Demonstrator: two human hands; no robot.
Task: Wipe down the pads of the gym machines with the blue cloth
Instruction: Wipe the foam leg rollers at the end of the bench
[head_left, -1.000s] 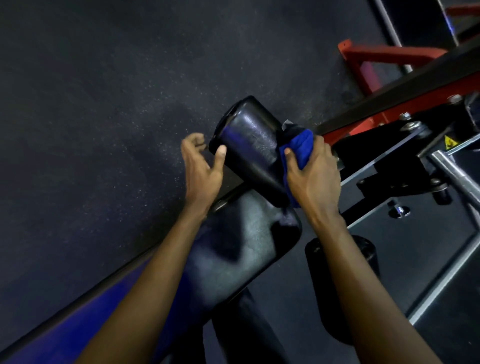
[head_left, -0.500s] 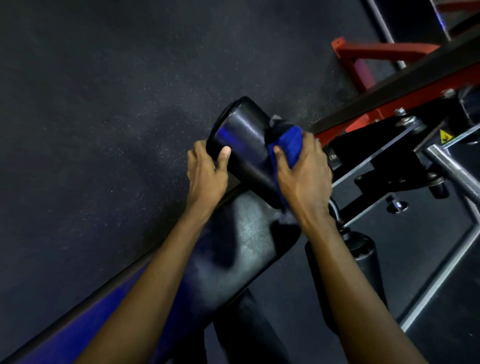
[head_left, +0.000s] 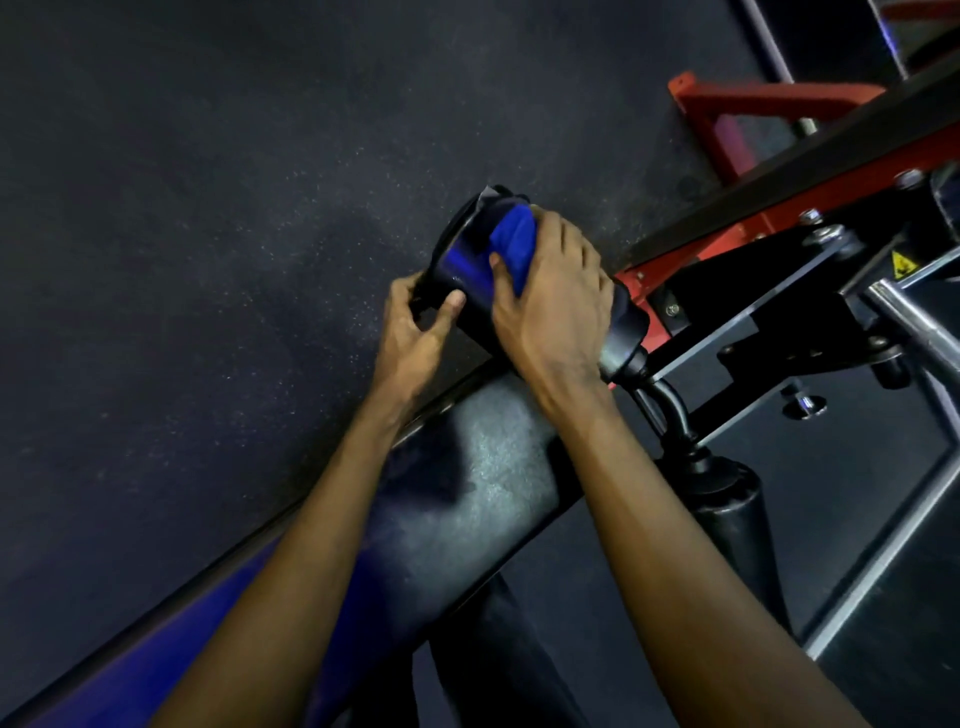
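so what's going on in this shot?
A person is wiping a gym machine. The right hand holds the blue cloth against the black roller pad, near its outer end. The left hand grips that end of the pad, thumb on its side, apparently to steady it. The long bench pad lies just below the arms, and a second roller hangs lower right; neither is being touched by the cloth.

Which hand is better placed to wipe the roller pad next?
The right hand: it grips the blue cloth against the roller pad. The left hand only holds the pad's end, with no cloth.
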